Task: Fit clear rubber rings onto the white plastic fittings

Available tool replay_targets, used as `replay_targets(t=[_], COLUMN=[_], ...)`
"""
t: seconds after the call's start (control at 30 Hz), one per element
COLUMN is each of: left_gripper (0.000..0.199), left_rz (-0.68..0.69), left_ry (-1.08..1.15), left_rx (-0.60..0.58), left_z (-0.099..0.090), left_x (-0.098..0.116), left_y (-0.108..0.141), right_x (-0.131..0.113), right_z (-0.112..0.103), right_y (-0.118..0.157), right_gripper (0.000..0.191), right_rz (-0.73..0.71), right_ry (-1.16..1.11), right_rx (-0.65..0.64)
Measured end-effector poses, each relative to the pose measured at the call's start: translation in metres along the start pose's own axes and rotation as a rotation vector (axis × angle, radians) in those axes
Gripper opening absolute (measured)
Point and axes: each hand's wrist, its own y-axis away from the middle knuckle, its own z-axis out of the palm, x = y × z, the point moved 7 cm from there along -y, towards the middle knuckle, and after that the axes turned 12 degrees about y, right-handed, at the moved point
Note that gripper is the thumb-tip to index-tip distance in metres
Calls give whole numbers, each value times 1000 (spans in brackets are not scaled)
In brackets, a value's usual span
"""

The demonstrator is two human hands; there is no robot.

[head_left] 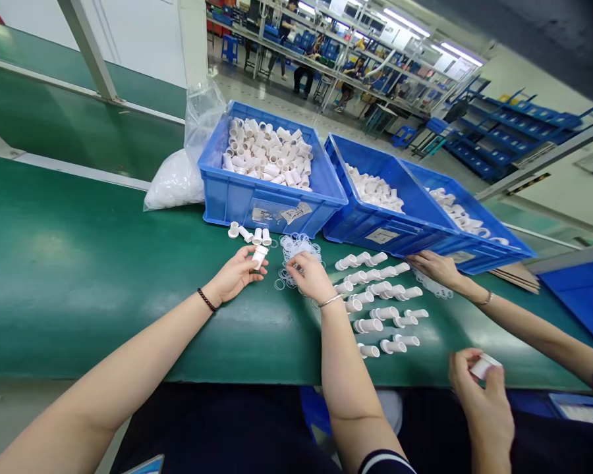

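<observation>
My left hand (238, 273) holds a white plastic pipe fitting (259, 257) between thumb and fingers, its wider collar facing up. At the pile of thin clear sealing rings (301, 249), my right hand (312, 276) has its thumb and fingertips pinched together; whatever they grip is too small to make out. Several loose white fittings (261, 236) sit behind my left hand, in front of a blue bin. To the right of my right hand, several rows of white fittings with collars (384, 313) stand on the green table (103, 289).
Blue bins (271, 204), (390, 227) of white fittings line the back of the table. A clear plastic bag (175, 181) leans beside the left bin. On the right, a co-worker's hands (484, 401), (437, 268) hold a white fitting and reach to another ring pile (432, 284).
</observation>
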Motion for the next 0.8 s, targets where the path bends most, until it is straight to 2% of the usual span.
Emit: replay_targets(t=[0.1, 0.2, 0.3, 0.4, 0.6, 0.8], left_gripper=[27, 27, 33, 34, 39, 25], left_rz=[40, 137, 214, 234, 262, 261], left_ry=[-311, -653, -879, -979, -1019, -1132], left_rx=[2, -4, -25, -15, 5, -103], left_z=[-1, 2, 9, 10, 8, 19], left_x=[-4, -2, 1, 1, 2, 0], left_y=[-1, 2, 7, 9, 10, 13], right_x=[-8, -21, -32, -35, -36, -39], right_z=[-8, -3, 1, -1, -4, 7], right_y=[4, 7, 8, 8, 9, 8], right_gripper=[12, 13, 13, 13, 13, 11], right_rz=[57, 55, 17, 8, -5, -51], right_ry=[-137, -262, -293, -293, -324, -251], right_rx=[135, 136, 116, 118, 121, 86])
